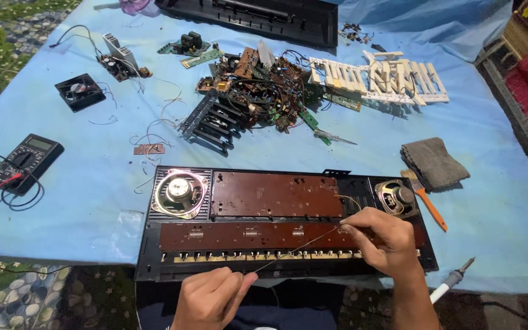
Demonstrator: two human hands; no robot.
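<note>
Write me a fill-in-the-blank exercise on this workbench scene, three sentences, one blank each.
1. The left hand and right hand stretch a thin ____ between them above the opened keyboard chassis.
2. The multimeter lies at the ____ edge of the blue table cover.
3. The chassis holds ____ round speakers, one at each end.

Missing words: wire; left; two
</note>
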